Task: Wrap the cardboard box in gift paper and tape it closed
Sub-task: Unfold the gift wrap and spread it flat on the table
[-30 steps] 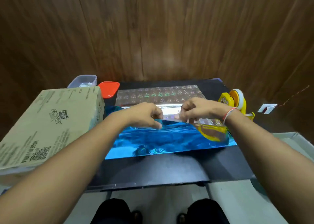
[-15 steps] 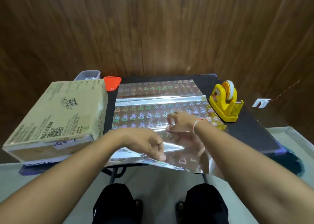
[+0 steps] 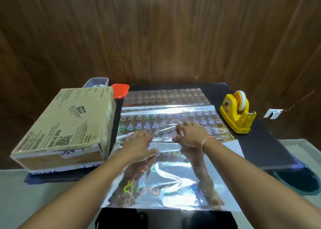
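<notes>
Two forearms reach forward from the near edge, both ending on the paper (image 3: pixel 166 176), a silver sheet printed with rainbow hearts that lies flat on the table (image 3: pixel 271 147) and hangs over its near side. Left hand (image 3: pixel 140 144) lies palm down on the paper, fingers straight and a little spread, the thumb out toward the right; it presses flat and grips nothing. Right hand (image 3: pixel 190 133) rests on the paper just beyond and to the right of the left hand, with a thin band (image 3: pixel 205 142) at the wrist. Its fingers are bent, the tips down on the sheet where a crease runs across; whether they pinch the paper or only press it cannot be told. The two hands lie near each other but apart.

Left of the paper, touching or just beside its edge, sits the box (image 3: pixel 67 126), brown, printed side up, resting on the table's left part and unwrapped. Right of the paper, apart from it, stands a yellow dispenser (image 3: pixel 236 116) holding a roll of white tape (image 3: pixel 241 100).

Beyond the box, at the table's far left corner, a clear tub (image 3: pixel 96 82) holds something pale, too small to make out. Just beside it on the right lies a red lid (image 3: pixel 120 90), at the paper's far left corner.
</notes>
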